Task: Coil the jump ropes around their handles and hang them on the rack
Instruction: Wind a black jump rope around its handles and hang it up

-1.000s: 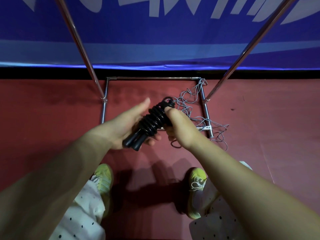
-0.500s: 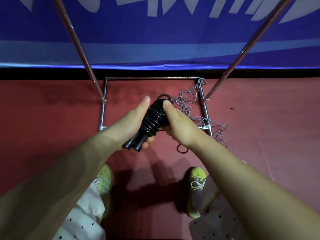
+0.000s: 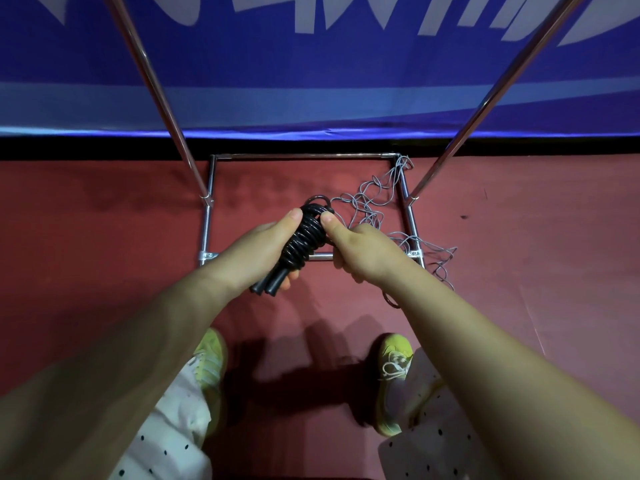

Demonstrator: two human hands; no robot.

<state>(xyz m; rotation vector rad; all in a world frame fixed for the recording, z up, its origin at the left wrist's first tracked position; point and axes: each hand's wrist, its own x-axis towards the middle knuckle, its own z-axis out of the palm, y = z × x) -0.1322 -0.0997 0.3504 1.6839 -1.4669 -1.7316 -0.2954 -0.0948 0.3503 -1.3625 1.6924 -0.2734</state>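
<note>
A black jump rope [image 3: 302,244] is wound in tight coils around its two black handles, whose ends stick out below my left palm. My left hand [image 3: 256,254] holds the bundle from the left, thumb lying along the coils. My right hand [image 3: 360,252] grips the bundle's upper right side, thumb pressed on the top coils where a small loop of rope pokes out. A grey jump rope [image 3: 384,216] lies tangled on the floor over the rack's base. The chrome rack [image 3: 207,216] stands just ahead of me; its two poles rise out of view.
The rack's rectangular base frame sits on the red floor [image 3: 104,254] against a blue banner wall [image 3: 311,81]. My two yellow-green shoes [image 3: 394,375] stand just short of the frame. Loops of the grey rope trail outside the frame to the right.
Both hands have lifted the bundle slightly up and forward. My right thumb has shifted onto the top coils, and the rope's loose end now shows as a small loop at the top.
</note>
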